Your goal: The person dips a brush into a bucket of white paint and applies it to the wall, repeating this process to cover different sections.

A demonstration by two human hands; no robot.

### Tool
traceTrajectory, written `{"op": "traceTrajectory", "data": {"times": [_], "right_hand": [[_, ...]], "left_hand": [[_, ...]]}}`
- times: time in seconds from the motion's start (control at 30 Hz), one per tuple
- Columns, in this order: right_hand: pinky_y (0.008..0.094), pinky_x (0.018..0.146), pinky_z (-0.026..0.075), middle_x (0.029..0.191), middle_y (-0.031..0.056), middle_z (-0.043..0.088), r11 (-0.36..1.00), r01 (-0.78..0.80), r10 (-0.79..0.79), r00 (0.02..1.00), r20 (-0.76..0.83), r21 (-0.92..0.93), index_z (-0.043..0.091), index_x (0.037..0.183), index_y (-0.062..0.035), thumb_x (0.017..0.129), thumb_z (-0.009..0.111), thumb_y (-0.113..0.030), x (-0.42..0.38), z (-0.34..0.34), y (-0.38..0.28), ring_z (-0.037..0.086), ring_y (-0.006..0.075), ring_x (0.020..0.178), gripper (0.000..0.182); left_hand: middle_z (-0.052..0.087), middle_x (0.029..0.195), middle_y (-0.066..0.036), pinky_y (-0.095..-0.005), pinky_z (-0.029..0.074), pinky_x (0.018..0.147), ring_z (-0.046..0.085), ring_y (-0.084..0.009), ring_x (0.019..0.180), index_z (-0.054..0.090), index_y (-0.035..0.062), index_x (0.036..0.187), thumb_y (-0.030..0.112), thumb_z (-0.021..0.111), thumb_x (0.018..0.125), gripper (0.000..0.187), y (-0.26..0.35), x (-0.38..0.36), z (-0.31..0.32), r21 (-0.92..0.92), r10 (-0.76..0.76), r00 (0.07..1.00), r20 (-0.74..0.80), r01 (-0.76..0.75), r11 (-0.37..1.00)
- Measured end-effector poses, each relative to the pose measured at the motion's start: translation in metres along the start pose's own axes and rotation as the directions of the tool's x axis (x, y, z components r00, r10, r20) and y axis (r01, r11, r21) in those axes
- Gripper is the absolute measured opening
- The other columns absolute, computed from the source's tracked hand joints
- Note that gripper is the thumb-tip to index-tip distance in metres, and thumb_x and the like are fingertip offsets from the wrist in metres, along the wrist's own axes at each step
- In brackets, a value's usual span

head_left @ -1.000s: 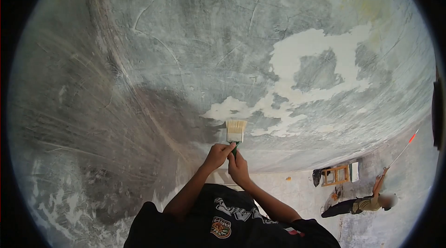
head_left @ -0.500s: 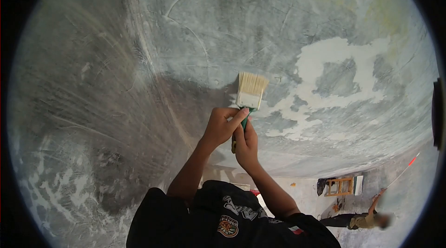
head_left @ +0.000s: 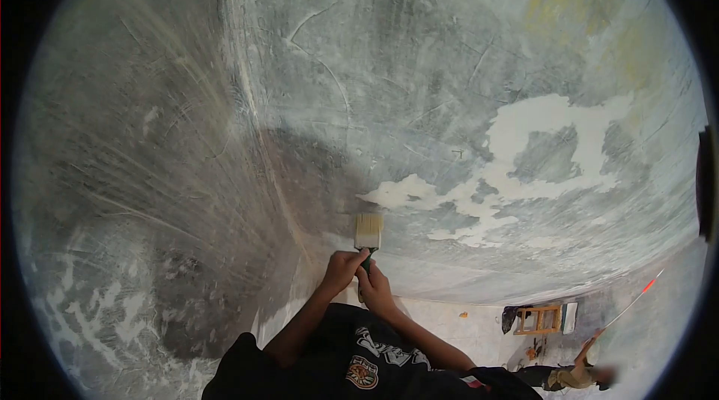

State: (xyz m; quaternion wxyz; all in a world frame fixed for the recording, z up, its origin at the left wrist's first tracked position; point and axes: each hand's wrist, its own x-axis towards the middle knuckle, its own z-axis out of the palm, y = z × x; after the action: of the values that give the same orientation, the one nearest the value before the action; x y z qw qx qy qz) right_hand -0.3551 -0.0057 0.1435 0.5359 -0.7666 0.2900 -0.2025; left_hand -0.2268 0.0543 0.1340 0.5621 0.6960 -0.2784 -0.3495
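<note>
A flat paintbrush point(head_left: 368, 233) with pale bristles, a light metal band and a dark green handle is held in front of my chest, bristles pointing up and away from me. My left hand point(head_left: 344, 271) pinches the handle just below the band. Lower on the same handle, my right hand point(head_left: 377, 291) has its fingers wrapped round it. The bristle tips overlap the grey wall point(head_left: 314, 183) in this view, just below the left tip of a white patch point(head_left: 408, 192).
A corner line point(head_left: 258, 138) divides the darker left wall from the grey one. At lower right, a person point(head_left: 573, 377) holds a long pole point(head_left: 633, 302) with a red section. A wooden ladder-like frame point(head_left: 538, 320) stands near them. My dark shirt point(head_left: 337, 355) fills the bottom.
Both hands and the brush have come down and left, closer to my body. The white patch's left end, earlier behind the brush, now shows. The view has shifted slightly.
</note>
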Motion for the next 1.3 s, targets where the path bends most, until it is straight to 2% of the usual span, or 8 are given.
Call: {"op": "traceTrajectory", "data": {"times": [0.07,0.33,0.43,0.87,1.03,1.07,1.2,1.3], "right_hand": [[0.0406,0.057,0.049,0.069,0.0156,0.065,0.999,0.046,-0.046,0.999,0.018,0.017,0.056,0.122,0.0022,0.104,0.056,-0.024,0.001,-0.016,-0.057,0.068,0.0285,0.063,0.032],[0.0408,0.05,0.046,0.068,0.0205,0.062,0.896,0.435,-0.434,0.9,-0.029,0.093,0.041,0.138,0.0135,0.103,0.055,-0.016,0.06,-0.028,-0.163,0.066,0.0331,0.058,0.047],[0.0492,0.056,0.048,0.081,0.0313,0.065,0.926,0.375,-0.366,0.921,-0.132,0.047,0.04,0.138,0.0163,0.103,0.053,-0.016,0.08,-0.005,-0.129,0.065,0.0478,0.07,0.049],[0.0513,0.073,0.054,0.09,0.0327,0.068,0.986,-0.147,0.161,0.965,0.205,-0.082,0.057,0.119,0.0077,0.103,0.05,-0.036,0.03,0.055,0.152,0.067,0.0498,0.083,0.047],[0.0442,0.065,0.055,0.083,0.0219,0.071,0.891,-0.445,0.45,0.83,0.329,-0.095,0.064,0.102,0.0051,0.103,0.048,-0.046,-0.002,0.026,0.205,0.071,0.0326,0.07,0.053],[0.0353,0.053,0.049,0.07,0.0114,0.068,0.846,-0.529,0.525,0.807,0.271,-0.064,0.069,0.103,0.0032,0.103,0.049,-0.047,-0.013,0.02,0.214,0.063,0.0206,0.056,0.054],[0.0354,0.051,0.049,0.071,0.0115,0.068,0.791,-0.611,0.597,0.781,0.184,0.028,0.068,0.103,0.0035,0.102,0.052,-0.051,-0.059,-0.001,0.305,0.062,0.0198,0.056,0.057],[0.0334,0.045,0.047,0.067,0.0078,0.065,0.536,-0.815,0.808,0.571,0.147,0.22,0.069,0.099,0.001,0.1,0.06,-0.051,-0.097,-0.029,0.332,0.061,0.0176,0.053,0.053]], "left_hand": [[0.07,0.072,-0.006,-0.0269,0.046,0.06,0.061,-0.0085,0.067,0.077,-0.0037,0.088,0.031,0.065,0.1,0.038,0.061,-0.017,-0.014,-0.264,0.154,0.988,-0.002,-0.149,0.953],[0.069,0.067,-0.004,-0.0267,0.046,0.058,0.059,-0.0057,0.066,0.075,-0.0047,0.084,0.026,0.065,0.101,0.037,0.2,-0.004,-0.05,-0.099,0.565,0.798,-0.207,-0.592,0.8],[0.069,0.066,-0.003,-0.0258,0.046,0.058,0.058,-0.0053,0.065,0.077,-0.003,0.085,0.029,0.067,0.1,0.037,0.166,0.024,-0.048,-0.208,0.416,0.883,-0.215,-0.458,0.864],[0.063,0.057,-0.007,-0.0368,0.049,0.058,0.067,-0.0196,0.06,0.071,-0.001,0.067,0.053,0.06,0.097,0.063,-0.164,0.032,0.014,0.097,-0.176,0.976,-0.132,0.189,0.977],[0.074,0.1,-0.004,-0.0293,0.051,0.069,0.07,-0.016,0.081,0.072,0.0068,0.109,0.05,0.059,0.099,0.046,-0.185,0.009,0.036,0.025,-0.515,0.778,0.361,0.544,0.839],[0.074,0.1,-0.004,-0.0293,0.051,0.069,0.07,-0.016,0.081,0.072,0.0068,0.109,0.05,0.059,0.099,0.046,-0.191,0.008,0.037,0.048,-0.532,0.761,0.371,0.557,0.829],[0.075,0.097,-0.007,-0.0273,0.051,0.067,0.07,-0.0145,0.081,0.072,0.0012,0.106,0.045,0.06,0.099,0.046,-0.213,0.009,0.037,0.222,-0.535,0.73,0.425,0.489,0.843],[0.074,0.097,-0.008,-0.0284,0.051,0.066,0.07,-0.0147,0.08,0.072,0.0022,0.108,0.041,0.062,0.099,0.041,-0.208,0.008,0.028,0.307,-0.52,0.761,0.387,0.425,0.851]]}}
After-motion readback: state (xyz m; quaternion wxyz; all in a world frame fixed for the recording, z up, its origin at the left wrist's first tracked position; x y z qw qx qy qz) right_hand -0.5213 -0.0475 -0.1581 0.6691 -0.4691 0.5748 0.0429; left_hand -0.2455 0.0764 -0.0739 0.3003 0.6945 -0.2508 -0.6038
